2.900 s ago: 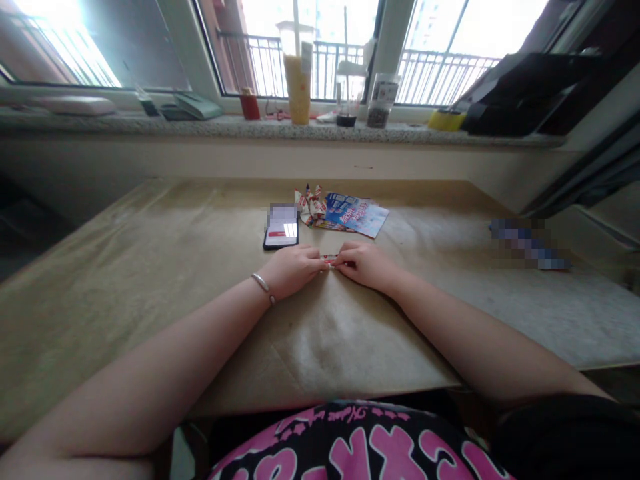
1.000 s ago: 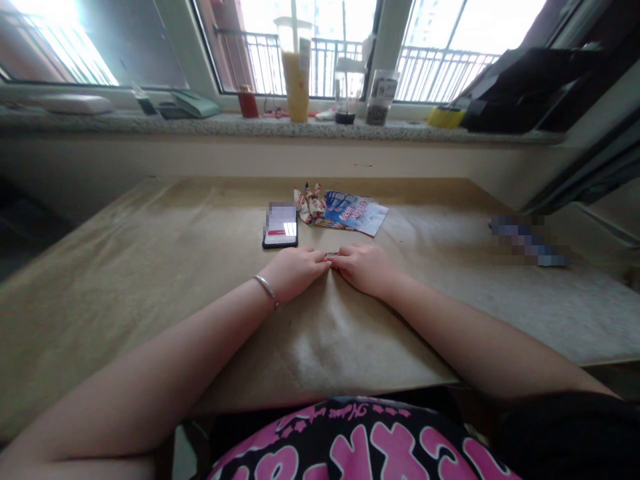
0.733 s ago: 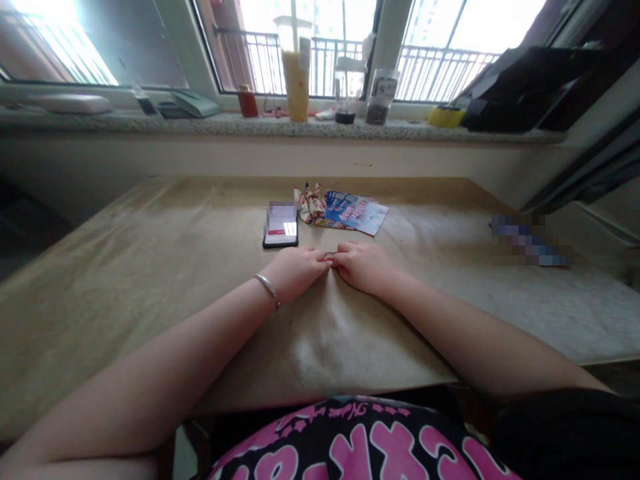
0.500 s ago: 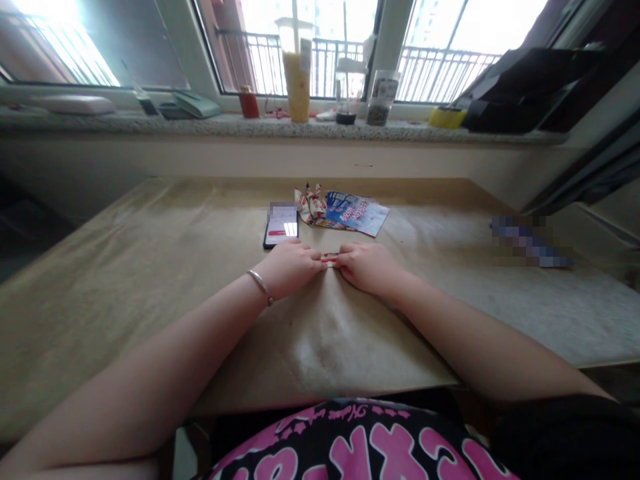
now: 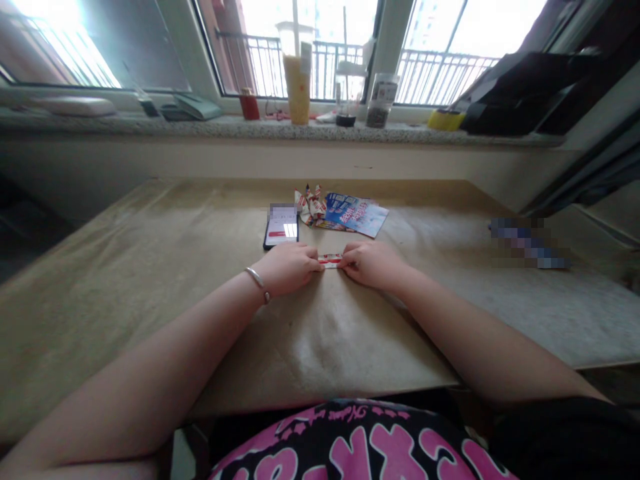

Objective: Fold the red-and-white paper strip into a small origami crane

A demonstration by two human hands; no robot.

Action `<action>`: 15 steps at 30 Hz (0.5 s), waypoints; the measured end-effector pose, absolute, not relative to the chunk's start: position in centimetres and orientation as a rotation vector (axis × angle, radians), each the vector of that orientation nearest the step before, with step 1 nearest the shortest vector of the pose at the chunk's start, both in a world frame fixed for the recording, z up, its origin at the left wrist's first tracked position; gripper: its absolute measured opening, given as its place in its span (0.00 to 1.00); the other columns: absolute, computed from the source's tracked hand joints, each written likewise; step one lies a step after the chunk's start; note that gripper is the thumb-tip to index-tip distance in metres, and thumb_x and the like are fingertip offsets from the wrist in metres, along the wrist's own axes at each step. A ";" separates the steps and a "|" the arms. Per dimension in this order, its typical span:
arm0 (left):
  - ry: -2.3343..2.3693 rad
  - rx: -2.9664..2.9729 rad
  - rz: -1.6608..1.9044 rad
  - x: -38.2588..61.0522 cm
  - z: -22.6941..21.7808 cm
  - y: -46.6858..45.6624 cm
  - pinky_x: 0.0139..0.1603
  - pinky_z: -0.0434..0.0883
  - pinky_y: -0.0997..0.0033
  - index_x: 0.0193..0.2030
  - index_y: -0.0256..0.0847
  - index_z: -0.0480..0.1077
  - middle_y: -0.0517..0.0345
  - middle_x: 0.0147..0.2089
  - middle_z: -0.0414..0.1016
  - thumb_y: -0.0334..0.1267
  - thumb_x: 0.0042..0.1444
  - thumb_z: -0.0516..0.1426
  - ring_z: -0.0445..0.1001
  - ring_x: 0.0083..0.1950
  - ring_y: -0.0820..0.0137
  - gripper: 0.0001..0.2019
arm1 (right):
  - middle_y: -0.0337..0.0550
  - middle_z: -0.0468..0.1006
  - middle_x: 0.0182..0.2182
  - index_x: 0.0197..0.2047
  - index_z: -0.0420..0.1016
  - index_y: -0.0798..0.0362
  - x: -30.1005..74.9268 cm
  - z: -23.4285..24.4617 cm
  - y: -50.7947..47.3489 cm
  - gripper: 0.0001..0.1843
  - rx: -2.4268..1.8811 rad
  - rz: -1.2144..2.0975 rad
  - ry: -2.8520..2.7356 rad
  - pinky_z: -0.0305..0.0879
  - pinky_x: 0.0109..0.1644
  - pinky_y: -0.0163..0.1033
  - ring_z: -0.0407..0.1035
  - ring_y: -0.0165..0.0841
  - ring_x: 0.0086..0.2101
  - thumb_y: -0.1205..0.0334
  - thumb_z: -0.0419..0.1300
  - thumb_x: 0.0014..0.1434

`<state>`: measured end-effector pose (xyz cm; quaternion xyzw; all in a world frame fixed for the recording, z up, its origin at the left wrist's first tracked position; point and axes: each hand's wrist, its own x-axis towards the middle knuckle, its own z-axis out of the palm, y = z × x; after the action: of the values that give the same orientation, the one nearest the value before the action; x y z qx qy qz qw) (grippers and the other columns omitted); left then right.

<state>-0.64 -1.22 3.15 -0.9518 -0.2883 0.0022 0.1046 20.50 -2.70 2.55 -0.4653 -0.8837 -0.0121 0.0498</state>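
Between my hands, low on the table, lies a narrow folded paper strip (image 5: pixel 331 261), white with red markings. My left hand (image 5: pixel 289 265) pinches its left end, and a silver bracelet (image 5: pixel 259 285) circles that wrist. The fingers of my right hand (image 5: pixel 373 265) are closed on the strip's right end. Just beyond my left hand is a phone (image 5: pixel 283 227) with a lit screen. Farther back sits a folded paper piece (image 5: pixel 312 205) with pointed tips, patterned white and red. It touches a fanned stack of blue printed papers (image 5: pixel 357 213).
A cloth-covered table (image 5: pixel 200 220) spreads out on both sides. At the right lies a blurred bluish item (image 5: pixel 527 245). The window sill (image 5: pixel 200 130) behind holds a tall cup of yellow drink (image 5: pixel 299 87), a red bottle (image 5: pixel 249 105), a clear jar (image 5: pixel 379 103) and a black bag (image 5: pixel 520 97).
My hands have moved slightly apart along the paper strip, so more of its middle shows. The phone, folded piece and printed papers stay in place.
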 end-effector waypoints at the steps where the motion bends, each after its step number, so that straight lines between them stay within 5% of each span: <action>1: -0.869 -2.826 0.001 -0.7 3.1 -1.2 0.38 0.65 0.71 0.41 0.45 0.75 0.54 0.36 0.73 0.32 0.55 0.50 0.71 0.37 0.70 0.14 | 0.37 0.77 0.39 0.38 0.78 0.44 20.7 2.5 -2.6 0.14 -1.432 -0.039 -2.683 0.57 0.33 0.34 0.70 0.31 0.35 0.59 0.51 0.57; 15: -0.934 -2.820 0.029 -0.6 3.5 -1.7 0.38 0.68 0.70 0.33 0.40 0.76 0.54 0.36 0.74 0.31 0.53 0.51 0.72 0.37 0.69 0.12 | 0.48 0.77 0.36 0.37 0.77 0.54 19.4 3.1 -3.7 0.16 -1.440 -0.233 -2.808 0.59 0.35 0.36 0.70 0.35 0.36 0.66 0.47 0.59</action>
<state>-0.61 -1.68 3.55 -0.9458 -0.3133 0.0096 0.0855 19.43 -3.66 3.13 -0.4551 -0.8873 -0.0736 -0.0114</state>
